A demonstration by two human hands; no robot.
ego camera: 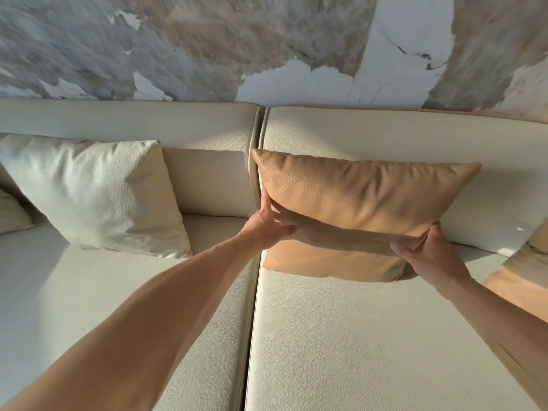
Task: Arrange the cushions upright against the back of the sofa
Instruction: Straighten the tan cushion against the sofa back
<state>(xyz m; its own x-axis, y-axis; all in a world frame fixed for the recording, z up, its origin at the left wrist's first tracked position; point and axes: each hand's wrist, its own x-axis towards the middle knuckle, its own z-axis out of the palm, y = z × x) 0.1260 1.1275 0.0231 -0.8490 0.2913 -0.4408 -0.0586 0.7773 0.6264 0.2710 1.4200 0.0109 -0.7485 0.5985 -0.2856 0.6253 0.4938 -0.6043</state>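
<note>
A tan leather cushion stands upright on the right seat, leaning against the cream sofa back. My left hand grips its left edge, thumb in front and fingers behind. My right hand holds its lower right corner. A cream cushion leans upright against the sofa back on the left seat, a gap apart from the tan one.
Another tan cushion pokes in at the right edge. A second cream cushion shows partly at the far left. The sofa seats stretch toward me. A marbled wall rises behind the sofa.
</note>
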